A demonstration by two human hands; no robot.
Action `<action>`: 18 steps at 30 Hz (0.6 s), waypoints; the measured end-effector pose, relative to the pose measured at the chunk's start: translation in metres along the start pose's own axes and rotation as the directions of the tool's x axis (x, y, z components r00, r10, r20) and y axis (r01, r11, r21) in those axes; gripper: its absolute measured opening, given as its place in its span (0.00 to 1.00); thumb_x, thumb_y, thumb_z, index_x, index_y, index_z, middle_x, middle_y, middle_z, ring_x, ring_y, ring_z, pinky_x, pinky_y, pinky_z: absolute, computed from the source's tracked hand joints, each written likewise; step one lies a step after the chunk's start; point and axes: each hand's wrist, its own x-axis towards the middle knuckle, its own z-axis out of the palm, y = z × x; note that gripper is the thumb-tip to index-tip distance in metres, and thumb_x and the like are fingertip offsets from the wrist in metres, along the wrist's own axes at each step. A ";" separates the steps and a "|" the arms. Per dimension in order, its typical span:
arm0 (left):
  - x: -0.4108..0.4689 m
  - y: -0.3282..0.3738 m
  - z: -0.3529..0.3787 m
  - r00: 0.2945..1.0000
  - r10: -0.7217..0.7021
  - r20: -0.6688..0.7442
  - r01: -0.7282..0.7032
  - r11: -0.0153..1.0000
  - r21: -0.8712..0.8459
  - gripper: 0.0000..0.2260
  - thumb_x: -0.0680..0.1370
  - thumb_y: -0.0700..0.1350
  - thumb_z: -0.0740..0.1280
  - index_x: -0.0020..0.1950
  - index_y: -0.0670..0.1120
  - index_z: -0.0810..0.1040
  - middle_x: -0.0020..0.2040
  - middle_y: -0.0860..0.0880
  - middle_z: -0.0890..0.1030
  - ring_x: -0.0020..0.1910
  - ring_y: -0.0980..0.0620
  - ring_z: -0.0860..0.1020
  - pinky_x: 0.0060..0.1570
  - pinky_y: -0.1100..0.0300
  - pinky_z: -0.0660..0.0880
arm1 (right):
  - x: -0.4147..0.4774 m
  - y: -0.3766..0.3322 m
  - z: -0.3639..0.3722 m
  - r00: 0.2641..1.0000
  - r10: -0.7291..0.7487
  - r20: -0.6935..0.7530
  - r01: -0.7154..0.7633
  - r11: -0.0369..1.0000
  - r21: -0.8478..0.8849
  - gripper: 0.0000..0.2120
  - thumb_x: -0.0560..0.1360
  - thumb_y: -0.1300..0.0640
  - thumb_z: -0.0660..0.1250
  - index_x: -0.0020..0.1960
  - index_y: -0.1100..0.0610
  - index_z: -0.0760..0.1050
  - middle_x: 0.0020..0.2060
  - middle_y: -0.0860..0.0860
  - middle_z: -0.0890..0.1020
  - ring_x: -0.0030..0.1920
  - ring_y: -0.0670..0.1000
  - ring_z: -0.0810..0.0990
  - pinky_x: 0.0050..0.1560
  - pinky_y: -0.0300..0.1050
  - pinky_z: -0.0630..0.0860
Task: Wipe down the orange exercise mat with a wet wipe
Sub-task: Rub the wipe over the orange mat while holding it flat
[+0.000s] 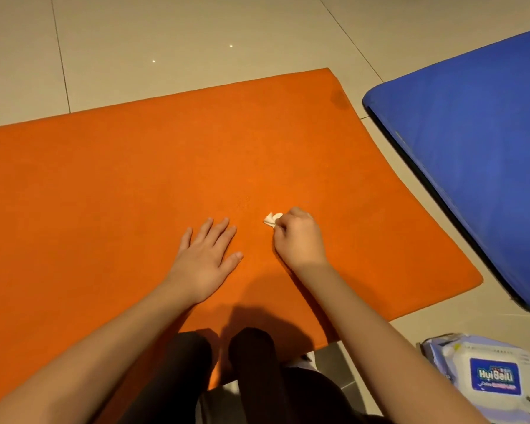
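Orange foam exercise mat (pixel 135 179) lies flat on the pale tiled floor (pixel 166 32), filling the frame's centre. Wiping is under way: the right hand (pixel 299 238) curls around a crumpled white wet wipe (pixel 271 219) pressed to the mat, while the left hand (pixel 207 258) rests flat, fingers spread, bracing it. Next, the wipe likely needs sweeping toward the dark smudge (pixel 338 99) at upper right.
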 end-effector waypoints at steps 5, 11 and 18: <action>0.001 -0.001 0.000 1.000 0.010 0.004 -0.009 1.000 -0.018 0.42 0.68 0.69 0.31 0.80 0.55 0.46 0.80 0.57 0.43 0.78 0.53 0.38 0.75 0.48 0.37 | 0.011 0.018 -0.011 0.963 -0.204 0.176 0.212 0.977 -0.026 0.08 0.73 0.64 0.64 0.46 0.64 0.81 0.45 0.60 0.79 0.50 0.62 0.76 0.49 0.52 0.72; 0.002 -0.003 0.004 1.000 0.016 -0.014 -0.016 0.999 -0.028 0.41 0.69 0.69 0.30 0.80 0.55 0.45 0.80 0.57 0.42 0.78 0.54 0.37 0.75 0.48 0.35 | 0.022 0.005 -0.002 0.992 0.107 -0.073 -0.112 0.991 -0.066 0.06 0.71 0.69 0.63 0.44 0.68 0.78 0.44 0.64 0.77 0.48 0.64 0.75 0.44 0.53 0.70; 0.004 -0.005 0.008 0.999 0.038 -0.027 -0.039 0.997 -0.062 0.46 0.67 0.74 0.28 0.81 0.54 0.47 0.80 0.57 0.43 0.78 0.54 0.37 0.74 0.48 0.35 | 0.029 0.012 -0.006 0.970 -0.163 0.179 0.197 0.961 -0.194 0.08 0.76 0.59 0.61 0.48 0.62 0.78 0.47 0.58 0.78 0.55 0.60 0.73 0.47 0.52 0.71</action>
